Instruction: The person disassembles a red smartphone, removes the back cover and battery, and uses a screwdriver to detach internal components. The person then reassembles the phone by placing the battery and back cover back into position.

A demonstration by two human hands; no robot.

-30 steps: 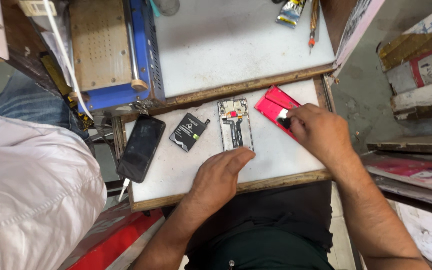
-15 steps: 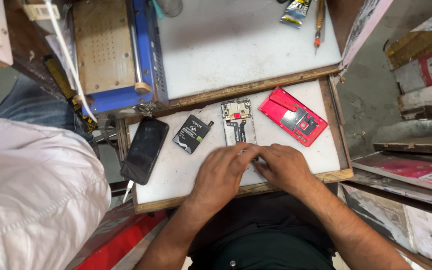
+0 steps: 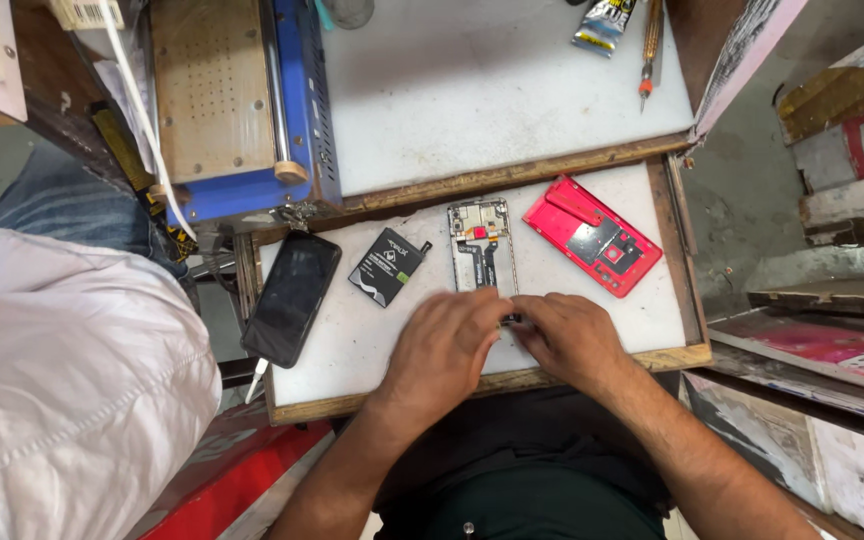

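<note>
1. The left hand (image 3: 447, 345) and the right hand (image 3: 567, 340) meet at the near end of the opened phone frame (image 3: 482, 250), which lies flat on the white tabletop (image 3: 592, 330), probably so that both hands can steady it while working on its lower edge.
2. The fingers of both hands curl down over that end. Whether either grip is clamped on a small part or only pressing cannot be told, since the fingertips hide it.
3. The frame stretches away from the grip, with its far end and its small red part uncovered.
4. The red back cover (image 3: 592, 237) lies just beyond the right hand, apart from it, inner side up.
5. The black battery (image 3: 388, 266) lies beyond the left hand, and the dark phone screen (image 3: 292, 297) farther out on that side, overhanging the tabletop's edge.
</note>
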